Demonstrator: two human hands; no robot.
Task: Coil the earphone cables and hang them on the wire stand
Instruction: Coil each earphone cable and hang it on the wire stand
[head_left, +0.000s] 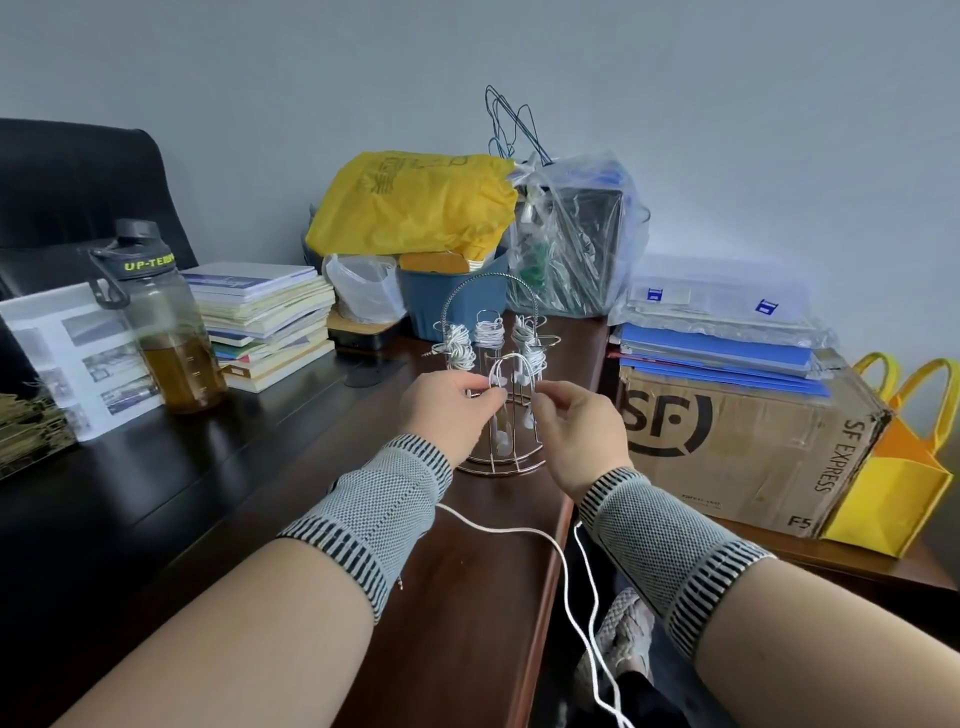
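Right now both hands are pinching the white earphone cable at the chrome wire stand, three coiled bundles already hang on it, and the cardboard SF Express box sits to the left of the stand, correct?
Not quite: the cardboard SF Express box sits to the right of the chrome wire stand, as the head view shows. The rest holds: both hands, left and right, pinch the white earphone cable, and three coiled bundles hang there.

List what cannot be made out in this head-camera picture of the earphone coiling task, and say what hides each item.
- Fingertips of the left hand and right hand: curled away, so the exact grip on the white earphone cable is unclear.
- Cable's far end: cut off by the bottom edge.
- Wire stand: lower part is behind both hands.
- Coiled earphones: count is too small to tell.
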